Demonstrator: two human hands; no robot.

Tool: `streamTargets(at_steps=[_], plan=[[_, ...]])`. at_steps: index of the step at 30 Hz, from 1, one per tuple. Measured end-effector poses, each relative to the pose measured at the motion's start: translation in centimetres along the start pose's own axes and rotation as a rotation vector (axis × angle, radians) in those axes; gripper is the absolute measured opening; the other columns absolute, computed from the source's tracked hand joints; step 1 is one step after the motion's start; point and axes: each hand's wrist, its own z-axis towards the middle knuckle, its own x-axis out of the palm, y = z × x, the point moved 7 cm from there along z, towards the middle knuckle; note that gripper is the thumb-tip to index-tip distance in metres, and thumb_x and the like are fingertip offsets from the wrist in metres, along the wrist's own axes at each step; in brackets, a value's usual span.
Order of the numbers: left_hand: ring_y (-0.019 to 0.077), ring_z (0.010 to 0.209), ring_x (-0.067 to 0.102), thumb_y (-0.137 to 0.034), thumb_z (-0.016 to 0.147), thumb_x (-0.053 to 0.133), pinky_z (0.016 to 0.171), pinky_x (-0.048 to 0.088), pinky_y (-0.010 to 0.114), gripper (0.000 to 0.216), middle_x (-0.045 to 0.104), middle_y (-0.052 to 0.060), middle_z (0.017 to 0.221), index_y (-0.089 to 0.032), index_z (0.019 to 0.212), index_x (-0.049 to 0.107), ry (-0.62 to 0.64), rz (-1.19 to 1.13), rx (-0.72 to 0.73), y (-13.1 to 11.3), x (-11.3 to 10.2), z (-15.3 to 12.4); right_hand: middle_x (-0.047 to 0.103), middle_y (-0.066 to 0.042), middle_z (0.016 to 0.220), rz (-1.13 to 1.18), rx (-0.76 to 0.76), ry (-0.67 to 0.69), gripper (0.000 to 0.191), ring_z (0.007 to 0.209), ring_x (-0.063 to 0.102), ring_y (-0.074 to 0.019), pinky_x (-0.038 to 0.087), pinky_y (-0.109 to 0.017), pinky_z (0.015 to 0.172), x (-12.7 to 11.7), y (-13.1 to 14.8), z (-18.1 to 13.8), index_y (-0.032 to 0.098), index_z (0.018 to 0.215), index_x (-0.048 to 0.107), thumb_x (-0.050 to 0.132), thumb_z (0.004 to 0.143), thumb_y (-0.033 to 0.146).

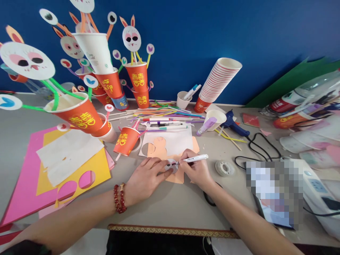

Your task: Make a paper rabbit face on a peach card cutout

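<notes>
My left hand (145, 177) lies flat on the grey table, its fingertips pressing down a small white paper disc (172, 165) with dark marks on it. The disc rests on a peach-coloured paper sheet (175, 176). My right hand (195, 169) is closed round a white marker pen (195, 158), and the pen's tip touches the disc. A red bead bracelet (119, 198) is on my left wrist.
Orange paper cups with rabbit faces on straws (136, 76) stand at the back and left. A cup stack (217, 79), loose straws and markers (164, 117), a blue glue gun (233, 124), a tape roll (224, 168), pink and yellow sheets (66, 166) and a blurred phone (273, 191) surround the hands.
</notes>
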Motion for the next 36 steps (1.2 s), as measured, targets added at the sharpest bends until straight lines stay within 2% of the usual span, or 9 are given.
streamTargets(at_steps=[5,11,18,36], plan=[[0.0261,0.117,0.044,-0.022,0.096,0.047,0.098,0.038,0.043,0.042,0.051,0.008,0.136,-0.027,0.137,0.047,0.006,-0.002,-0.001,0.03,0.06,-0.01,0.047,0.005,0.061,-0.005,0.022,0.030,0.014,0.051,0.039,-0.0104,0.030,-0.023,0.048,0.24,-0.16,-0.03,0.021,0.068,0.048,0.051,0.079,0.013],[0.0264,0.117,0.044,-0.021,0.097,0.044,0.098,0.037,0.043,0.042,0.051,0.007,0.137,-0.026,0.138,0.046,0.010,-0.015,0.003,0.05,0.08,0.01,0.044,0.005,0.058,0.026,-0.014,-0.018,0.016,0.051,0.039,-0.0106,0.030,-0.023,0.048,-0.13,0.08,-0.01,0.021,0.064,0.046,0.050,0.076,0.011],[0.0263,0.117,0.044,-0.021,0.097,0.044,0.098,0.037,0.043,0.041,0.050,0.007,0.137,-0.027,0.138,0.047,0.003,-0.013,0.002,0.06,0.07,-0.06,0.046,0.005,0.060,-0.015,0.003,0.017,0.014,0.050,0.039,-0.0101,0.030,-0.023,0.048,0.13,-0.15,-0.04,0.021,0.067,0.048,0.051,0.078,0.012],[0.0267,0.117,0.043,-0.020,0.097,0.042,0.098,0.036,0.044,0.041,0.050,0.007,0.137,-0.026,0.137,0.047,0.009,-0.035,0.004,0.04,0.10,-0.01,0.045,0.005,0.059,-0.003,-0.025,-0.008,0.015,0.051,0.038,-0.0104,0.029,-0.023,0.048,-0.06,0.13,0.05,0.021,0.065,0.047,0.050,0.076,0.011]])
